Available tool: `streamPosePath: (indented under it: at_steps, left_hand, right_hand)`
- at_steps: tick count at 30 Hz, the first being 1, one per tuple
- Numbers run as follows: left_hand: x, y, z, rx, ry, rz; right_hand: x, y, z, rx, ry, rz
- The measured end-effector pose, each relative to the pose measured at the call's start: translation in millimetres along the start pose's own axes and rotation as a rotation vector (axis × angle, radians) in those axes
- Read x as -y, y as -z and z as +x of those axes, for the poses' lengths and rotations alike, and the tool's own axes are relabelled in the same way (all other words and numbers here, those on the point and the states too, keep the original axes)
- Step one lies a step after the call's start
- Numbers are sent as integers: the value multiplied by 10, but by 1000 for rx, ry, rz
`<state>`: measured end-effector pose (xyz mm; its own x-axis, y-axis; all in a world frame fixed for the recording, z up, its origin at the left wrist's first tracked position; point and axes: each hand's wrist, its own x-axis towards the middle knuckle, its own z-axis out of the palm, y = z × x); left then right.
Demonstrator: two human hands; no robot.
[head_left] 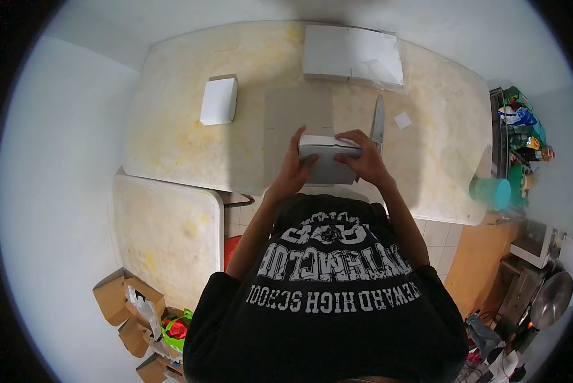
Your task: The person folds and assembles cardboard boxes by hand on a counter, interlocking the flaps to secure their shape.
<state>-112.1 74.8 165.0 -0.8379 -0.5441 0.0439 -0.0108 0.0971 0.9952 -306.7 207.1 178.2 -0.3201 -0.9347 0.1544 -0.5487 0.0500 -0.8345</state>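
Note:
Near the table's front edge, in the middle, I hold a white cardboard box (328, 170) between both hands. My left hand (295, 166) closes on its left side, thumb against the grey-looking face towards me. My right hand (367, 159) grips the upper right corner, with its thumb pressed on that same face and its fingers over the top edge. A thin dark line runs along the box just under that edge. Right beside my right hand lies a knife (378, 119), its blade pointing away from me. Beyond the box a flat grey sheet (298, 112) rests on the table.
A small white box (218, 102) stands at the left of the stained table (171, 127). At the back sits a larger white stack (337, 51) partly under clear plastic. A white paper square (402, 120) lies right of the knife. A turquoise cup (490, 191) is at the right edge.

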Motion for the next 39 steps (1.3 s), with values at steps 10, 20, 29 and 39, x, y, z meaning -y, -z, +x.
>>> streamPosePath:
  at_steps: [10, 20, 29, 39]
  left_hand:
    - [-440, 0, 128, -165, -247, 42]
    - [-965, 14, 254, -321, -119, -161]
    - [-770, 32, 333, -443, -116, -492]
    - [-680, 199, 337, -469, -84, -527]
  right_hand:
    - [393, -72, 24, -324, 17, 654]
    - [536, -18, 92, -446, 425, 248]
    - [746, 19, 167, -413, 575, 84]
    - [805, -37, 171, -319, 508, 148]
